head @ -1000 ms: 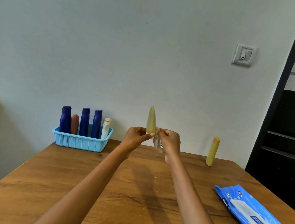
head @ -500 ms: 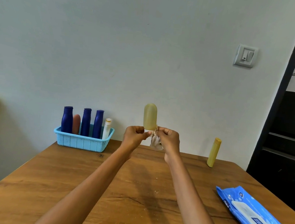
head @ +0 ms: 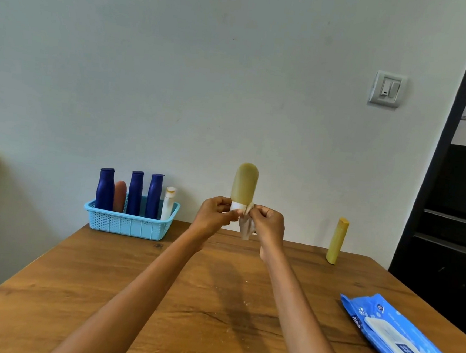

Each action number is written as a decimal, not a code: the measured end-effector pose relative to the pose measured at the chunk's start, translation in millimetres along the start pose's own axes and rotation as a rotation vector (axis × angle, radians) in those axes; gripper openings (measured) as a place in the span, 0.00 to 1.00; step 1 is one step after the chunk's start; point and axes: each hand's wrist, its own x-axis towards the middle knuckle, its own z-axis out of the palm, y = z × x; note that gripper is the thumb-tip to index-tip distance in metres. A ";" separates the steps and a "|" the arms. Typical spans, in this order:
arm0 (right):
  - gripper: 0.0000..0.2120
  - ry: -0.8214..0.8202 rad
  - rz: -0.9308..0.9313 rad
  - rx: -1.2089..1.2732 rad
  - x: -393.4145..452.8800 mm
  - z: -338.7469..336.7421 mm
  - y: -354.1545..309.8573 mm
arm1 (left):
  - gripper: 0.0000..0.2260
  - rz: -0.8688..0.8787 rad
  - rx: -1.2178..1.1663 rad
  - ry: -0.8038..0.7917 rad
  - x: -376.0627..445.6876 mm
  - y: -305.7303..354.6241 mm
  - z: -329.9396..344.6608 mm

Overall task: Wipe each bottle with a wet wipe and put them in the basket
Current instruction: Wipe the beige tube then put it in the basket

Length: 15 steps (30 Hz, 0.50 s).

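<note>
Seven bottles [head: 244, 185], one basket [head: 126, 224], one wet wipe [head: 245, 226], one wipes pack [head: 405, 346], two hands [head: 214, 215].

My single head camera looks forward and slightly down across the counter [head: 103, 291] toward the wall [head: 179, 73].

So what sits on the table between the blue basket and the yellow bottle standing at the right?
Nothing rests there in the head view: bare table between basket and yellow bottle. Only the raised hands cross that line, above the wood.
</note>
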 end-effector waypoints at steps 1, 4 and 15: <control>0.07 0.007 -0.001 0.007 1.1 -1.0 0.2 | 0.14 0.007 -0.007 -0.035 -1.7 1.2 0.3; 0.07 -0.015 -0.013 -0.005 0.0 0.1 -1.3 | 0.08 0.037 -0.009 -0.061 -5.4 1.8 5.3; 0.08 -0.016 0.126 -0.098 5.3 -12.3 17.6 | 0.13 -0.125 0.117 0.031 -0.5 -20.1 -1.2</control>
